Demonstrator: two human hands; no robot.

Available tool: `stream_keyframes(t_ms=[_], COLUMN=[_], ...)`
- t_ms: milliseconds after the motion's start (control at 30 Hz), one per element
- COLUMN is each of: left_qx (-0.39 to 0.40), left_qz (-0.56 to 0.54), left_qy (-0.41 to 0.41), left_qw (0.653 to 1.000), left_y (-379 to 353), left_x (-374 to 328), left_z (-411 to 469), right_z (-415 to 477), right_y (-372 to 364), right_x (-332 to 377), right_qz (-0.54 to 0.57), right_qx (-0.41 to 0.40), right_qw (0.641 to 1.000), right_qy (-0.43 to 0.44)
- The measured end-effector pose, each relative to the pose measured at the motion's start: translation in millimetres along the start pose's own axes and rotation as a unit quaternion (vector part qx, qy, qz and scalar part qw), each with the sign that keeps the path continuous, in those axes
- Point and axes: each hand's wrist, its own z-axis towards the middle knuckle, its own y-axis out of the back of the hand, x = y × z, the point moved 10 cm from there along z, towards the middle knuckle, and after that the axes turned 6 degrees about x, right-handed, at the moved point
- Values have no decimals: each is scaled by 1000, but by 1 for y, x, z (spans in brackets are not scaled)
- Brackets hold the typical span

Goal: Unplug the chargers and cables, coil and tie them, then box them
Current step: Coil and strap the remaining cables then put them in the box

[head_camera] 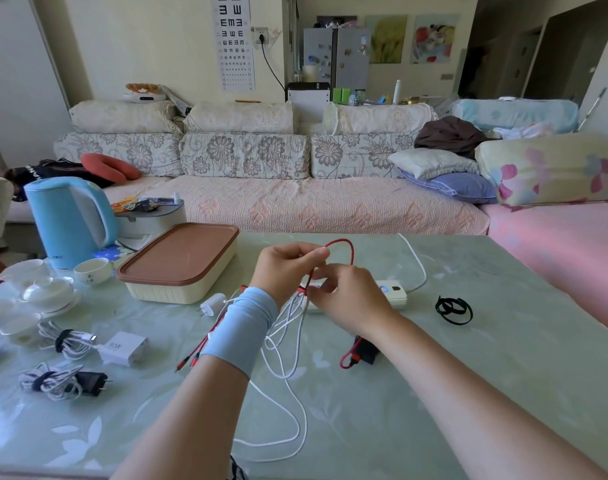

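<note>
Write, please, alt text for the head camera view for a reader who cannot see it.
A left hand and a right hand pinch a thin red cable into a loop above a pale green patterned table. A loose white cable, a white power strip, black strap ties and a brown-lidded cream plastic box lie on it.

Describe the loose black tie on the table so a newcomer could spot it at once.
Start at the pale green table in front of the sofa. Right of the white power strip lies a thin black tie curled in loose loops. Unlike the black ties on the left, it wraps no cable.
</note>
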Motion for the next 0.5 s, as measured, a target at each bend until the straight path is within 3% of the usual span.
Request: stream_keyframes(t_ms=[100, 200, 300, 500], left_qx=[30, 49, 88, 42], left_qz=[43, 219, 303, 357], left_qy=[-6, -52, -55, -80], left_qw=[999, 973, 947, 930], left_y=[-10, -10, -9, 7], left_x=[1, 0, 9, 1], left_z=[0, 3, 3, 8], right_z=[0, 0, -1, -2], right_y=[-9, 0, 6, 2], right_x=[-6, -13, -19, -38], right_qz=[43, 159, 295, 477], right_qx=[48, 20, 9, -1], right_qw=[998, 987, 954, 869], right_qy=[6, -15, -45, -134])
